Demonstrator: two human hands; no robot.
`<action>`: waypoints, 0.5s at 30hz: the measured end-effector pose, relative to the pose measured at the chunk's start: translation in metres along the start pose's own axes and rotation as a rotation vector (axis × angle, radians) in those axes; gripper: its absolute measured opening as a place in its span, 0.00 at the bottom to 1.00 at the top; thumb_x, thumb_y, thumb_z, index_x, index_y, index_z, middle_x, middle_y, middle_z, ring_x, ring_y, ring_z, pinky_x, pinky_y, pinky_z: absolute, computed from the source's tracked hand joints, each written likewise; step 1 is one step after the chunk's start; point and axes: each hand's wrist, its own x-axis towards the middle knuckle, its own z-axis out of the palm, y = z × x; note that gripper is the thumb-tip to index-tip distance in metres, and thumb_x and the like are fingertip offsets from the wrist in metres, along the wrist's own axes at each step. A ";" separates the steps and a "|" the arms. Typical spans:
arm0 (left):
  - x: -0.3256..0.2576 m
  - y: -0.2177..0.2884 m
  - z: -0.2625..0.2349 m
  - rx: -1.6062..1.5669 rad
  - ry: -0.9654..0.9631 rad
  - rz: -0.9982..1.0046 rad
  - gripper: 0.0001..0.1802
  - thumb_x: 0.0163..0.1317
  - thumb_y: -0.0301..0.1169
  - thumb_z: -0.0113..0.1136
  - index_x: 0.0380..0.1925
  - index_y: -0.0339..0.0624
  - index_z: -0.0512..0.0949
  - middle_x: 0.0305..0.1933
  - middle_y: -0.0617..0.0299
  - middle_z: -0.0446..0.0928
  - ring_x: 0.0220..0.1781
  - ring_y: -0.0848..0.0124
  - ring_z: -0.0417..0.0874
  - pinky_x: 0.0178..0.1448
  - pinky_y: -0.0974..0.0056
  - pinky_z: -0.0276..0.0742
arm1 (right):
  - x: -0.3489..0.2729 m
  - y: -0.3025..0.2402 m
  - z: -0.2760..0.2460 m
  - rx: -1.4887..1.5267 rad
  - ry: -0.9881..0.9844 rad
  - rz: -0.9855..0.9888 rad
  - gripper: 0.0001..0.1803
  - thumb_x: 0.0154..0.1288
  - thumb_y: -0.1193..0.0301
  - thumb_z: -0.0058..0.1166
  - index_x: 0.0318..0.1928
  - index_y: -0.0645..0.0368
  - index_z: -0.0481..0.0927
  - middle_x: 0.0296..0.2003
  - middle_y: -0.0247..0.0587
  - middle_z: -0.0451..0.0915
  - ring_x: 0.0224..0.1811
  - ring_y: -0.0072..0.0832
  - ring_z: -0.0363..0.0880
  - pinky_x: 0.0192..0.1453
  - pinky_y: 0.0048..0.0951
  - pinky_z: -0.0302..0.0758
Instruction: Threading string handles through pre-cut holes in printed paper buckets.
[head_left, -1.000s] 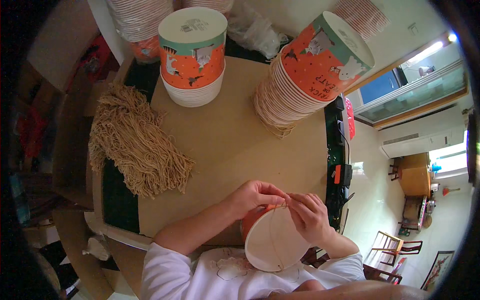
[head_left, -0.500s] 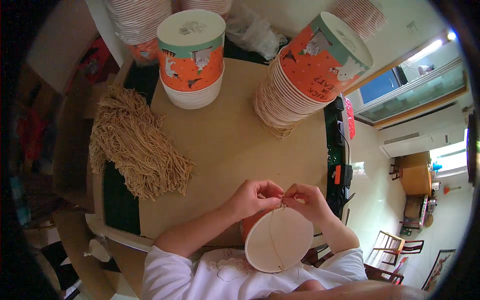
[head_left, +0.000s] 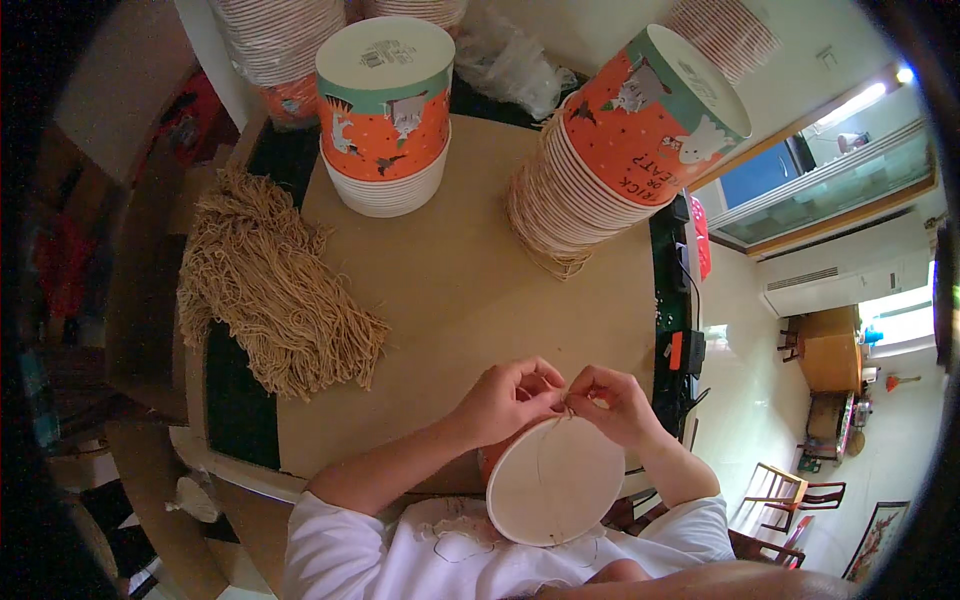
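Observation:
An orange paper bucket point(head_left: 505, 440) with a white mouth leans against my body at the table's front edge, its rim facing me. A thin tan string point(head_left: 539, 475) runs across its mouth from the far rim to the near rim. At the far rim, my left hand point(head_left: 512, 398) pinches the string end between thumb and fingers. Close beside it, my right hand point(head_left: 608, 402) pinches the same bit of string. The fingertips almost meet and partly hide the string there. A thick bundle of tan strings point(head_left: 275, 290) lies on the table's left.
Two stacks of upside-down orange and green buckets stand farther back: an upright left stack point(head_left: 385, 130) and a tilted right stack point(head_left: 640, 140) with strings hanging along it. Behind are wrapped stacks point(head_left: 280, 50) and a clear plastic bag point(head_left: 515, 70). Black adapters point(head_left: 690, 350) line the right edge.
Both hands stay at the far rim, with only small finger shifts. The string across the mouth has moved slightly left near the top. The bucket has barely moved.

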 end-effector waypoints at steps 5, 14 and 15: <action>0.002 -0.007 -0.001 0.177 0.030 0.119 0.04 0.57 0.23 0.56 0.32 0.35 0.76 0.30 0.61 0.79 0.31 0.76 0.80 0.38 0.70 0.76 | -0.001 -0.001 0.001 0.043 0.002 0.003 0.02 0.56 0.80 0.53 0.32 0.62 0.76 0.29 0.33 0.77 0.34 0.18 0.74 0.41 0.22 0.72; -0.001 0.003 0.002 0.192 0.013 0.147 0.05 0.54 0.23 0.59 0.31 0.36 0.76 0.29 0.60 0.79 0.32 0.76 0.80 0.39 0.70 0.76 | 0.000 -0.001 0.001 0.024 0.004 0.005 0.02 0.57 0.80 0.53 0.32 0.63 0.75 0.30 0.34 0.77 0.35 0.19 0.74 0.42 0.22 0.71; 0.000 0.000 0.001 0.149 0.051 0.144 0.06 0.54 0.23 0.59 0.32 0.36 0.76 0.29 0.59 0.79 0.32 0.75 0.80 0.39 0.69 0.77 | 0.000 -0.002 0.002 0.041 0.004 0.021 0.02 0.57 0.80 0.53 0.32 0.63 0.75 0.30 0.34 0.78 0.35 0.19 0.74 0.42 0.22 0.71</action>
